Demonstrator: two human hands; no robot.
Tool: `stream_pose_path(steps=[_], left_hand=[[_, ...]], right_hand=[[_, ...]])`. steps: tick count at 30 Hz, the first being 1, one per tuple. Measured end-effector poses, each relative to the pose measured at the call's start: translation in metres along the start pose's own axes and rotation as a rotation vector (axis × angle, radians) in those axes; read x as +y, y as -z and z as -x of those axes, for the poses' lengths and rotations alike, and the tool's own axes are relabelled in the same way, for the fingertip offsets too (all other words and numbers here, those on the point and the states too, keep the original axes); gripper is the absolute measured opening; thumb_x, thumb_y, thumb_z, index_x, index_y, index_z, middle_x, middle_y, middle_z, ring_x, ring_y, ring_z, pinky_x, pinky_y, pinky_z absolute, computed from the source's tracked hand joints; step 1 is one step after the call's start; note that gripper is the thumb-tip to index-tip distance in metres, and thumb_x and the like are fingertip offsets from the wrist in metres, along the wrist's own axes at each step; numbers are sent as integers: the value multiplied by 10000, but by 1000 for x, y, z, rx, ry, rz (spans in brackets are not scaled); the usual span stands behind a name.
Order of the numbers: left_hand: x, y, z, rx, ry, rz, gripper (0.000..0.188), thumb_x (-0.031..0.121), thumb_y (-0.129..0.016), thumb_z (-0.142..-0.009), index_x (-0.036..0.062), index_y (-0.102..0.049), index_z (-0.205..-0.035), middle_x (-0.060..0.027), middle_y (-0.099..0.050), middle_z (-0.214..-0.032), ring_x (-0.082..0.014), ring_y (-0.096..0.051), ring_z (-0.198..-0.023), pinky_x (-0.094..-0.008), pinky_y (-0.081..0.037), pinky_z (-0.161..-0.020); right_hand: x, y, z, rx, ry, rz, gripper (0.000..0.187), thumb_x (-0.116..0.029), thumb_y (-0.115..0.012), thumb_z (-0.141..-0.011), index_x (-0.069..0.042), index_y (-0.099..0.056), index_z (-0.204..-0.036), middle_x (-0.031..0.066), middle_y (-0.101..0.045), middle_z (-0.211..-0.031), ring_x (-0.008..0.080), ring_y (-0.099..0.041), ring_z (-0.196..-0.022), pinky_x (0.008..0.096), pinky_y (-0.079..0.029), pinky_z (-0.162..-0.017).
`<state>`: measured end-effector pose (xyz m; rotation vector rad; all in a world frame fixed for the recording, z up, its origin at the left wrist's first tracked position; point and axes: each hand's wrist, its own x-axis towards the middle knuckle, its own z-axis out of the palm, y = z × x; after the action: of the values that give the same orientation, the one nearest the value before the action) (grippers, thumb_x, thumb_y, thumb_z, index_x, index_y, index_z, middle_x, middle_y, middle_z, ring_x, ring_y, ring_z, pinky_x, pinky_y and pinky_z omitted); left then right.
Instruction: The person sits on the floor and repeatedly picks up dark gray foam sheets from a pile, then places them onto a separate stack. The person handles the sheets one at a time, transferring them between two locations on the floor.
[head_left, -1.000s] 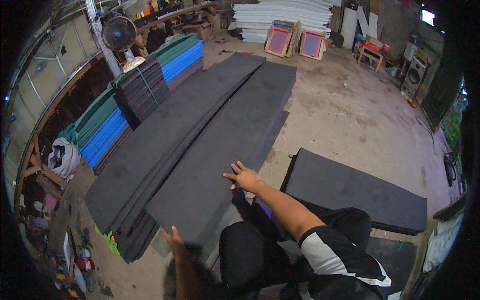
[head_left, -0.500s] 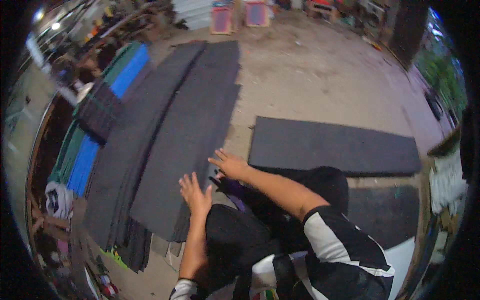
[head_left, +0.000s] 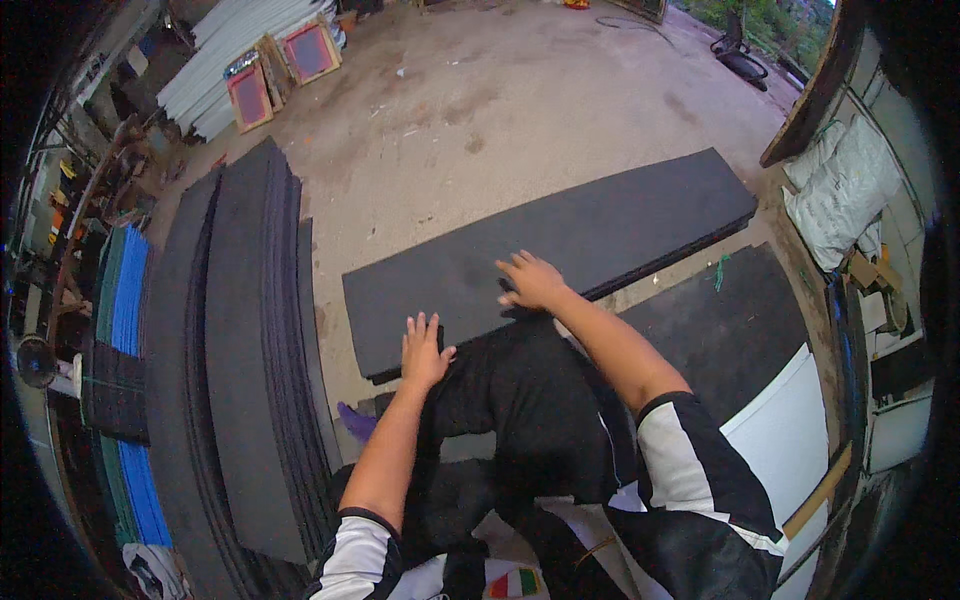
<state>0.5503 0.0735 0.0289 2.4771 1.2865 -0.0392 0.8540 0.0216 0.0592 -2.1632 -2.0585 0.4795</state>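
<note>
A stack of long dark grey sheets point(head_left: 600, 235) lies slantwise on the floor before me. My right hand point(head_left: 532, 282) is over its near edge, fingers spread and nothing in them. At the stack's near left part is my left hand point(head_left: 424, 352), also open with its fingers apart. Whether either palm touches the top sheet I cannot tell. Left of my knees, another tall stack of dark grey sheets point(head_left: 250, 350) runs away from me beside a similar narrower pile point(head_left: 180, 330).
Blue sheets point(head_left: 132, 290) stand by the left wall. At the right lie a dark mat point(head_left: 740, 320), a white board point(head_left: 775, 430) and a white sack point(head_left: 845, 190). Framed panels point(head_left: 310, 52) rest beside corrugated white sheets point(head_left: 240, 50) at the far left.
My view has turned to the right. Both hands have gone from beside the left stack to the slanting stack in front, staying open.
</note>
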Motion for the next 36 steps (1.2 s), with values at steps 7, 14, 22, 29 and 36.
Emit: stream_pose_path(steps=[7,14,22,29,36], left_hand=[[14,-27,-17,-101,22,-58,893,421,-767,-899,106,-320,-1604,-190,-270,-1674,-419,-220,-1555,-563,-284,-1230],[16,-19,-30,-61,-12,-168,887,438,-777,-882,138,-344,-1595,-158,-301,-1667,-391,-276,-1537,-559,-313,-1214],[21,62,-42,231,-18,-388,705,251,-851,-778,269,-581,-1429,-29,-594,-1475,-356,-560,-1352,-595,-461,-1081],[-3,160,31,514,-59,-470,741,188,-877,-683,259,-627,-1377,-53,-658,-1391,-360,-609,-1292,-585,-495,-1039],[-26,211,158,632,57,-507,782,116,-881,-610,251,-659,-1347,-53,-664,-1382,-350,-625,-1269,-580,-509,-1025]], right_hand=[[91,-81,30,-40,17,320,893,-475,-722,-903,-137,-302,-1614,302,-357,-1597,501,-383,-1458,568,-419,-1141],[100,-50,27,-72,188,284,721,-569,-522,-1006,-107,-422,-1550,301,-468,-1511,513,-512,-1344,569,-511,-1039],[83,-28,40,466,229,108,581,-319,-755,-867,-110,-582,-1381,181,-604,-1400,378,-572,-1311,493,-507,-1060],[95,8,96,525,10,74,867,9,-823,-624,-133,-556,-1437,120,-613,-1420,307,-572,-1340,471,-454,-1123],[52,21,89,720,118,123,793,42,-745,-653,-186,-631,-1403,183,-652,-1354,388,-608,-1285,497,-485,-1094]])
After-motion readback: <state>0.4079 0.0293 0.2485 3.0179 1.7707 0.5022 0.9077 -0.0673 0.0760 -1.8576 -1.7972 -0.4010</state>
